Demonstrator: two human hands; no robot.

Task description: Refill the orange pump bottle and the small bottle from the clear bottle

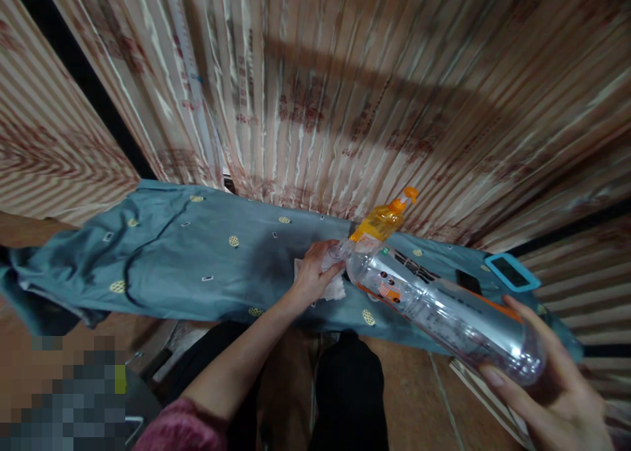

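My right hand [552, 385] grips the base of a clear plastic bottle [444, 313], tilted so its open mouth points down and left. The mouth is at my left hand [315, 270], which presses a white cloth or tissue [332, 286] onto the blue-grey patterned fabric [197, 254] spread over a narrow board. Just behind the bottle's neck stands a yellow spray bottle with an orange nozzle [384, 219].
A phone in a teal case [513, 272] and a dark flat object [468, 281] lie on the fabric at the right. Striped patterned curtains [345, 89] hang close behind. My dark-clad legs [345, 385] are below the board, above a brown floor.
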